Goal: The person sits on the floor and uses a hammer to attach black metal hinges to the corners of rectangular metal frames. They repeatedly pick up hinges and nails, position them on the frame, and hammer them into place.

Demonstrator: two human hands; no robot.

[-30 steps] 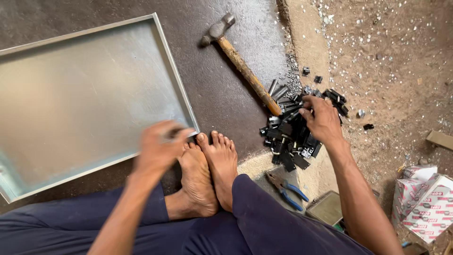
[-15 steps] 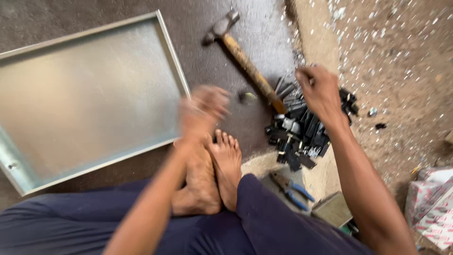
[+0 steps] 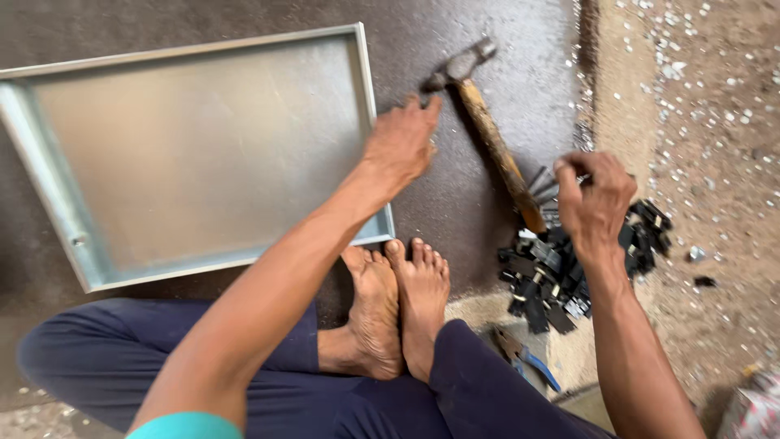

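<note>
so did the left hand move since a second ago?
Yes. The left hand went from the metal tray's near corner by the feet, up along its right edge, toward the hammer head.

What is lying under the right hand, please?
Under the right hand lies a pile of small black parts, beside the hammer handle. What its fingers pinch stays covered.

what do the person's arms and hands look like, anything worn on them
Both hands are bare: the left hand and right hand show no gloves, and no rings or watch can be made out. Both forearms are uncovered. On the left arm, the edge of a teal sleeve shows at the bottom of the head view. No sleeve shows on the right arm.
</note>
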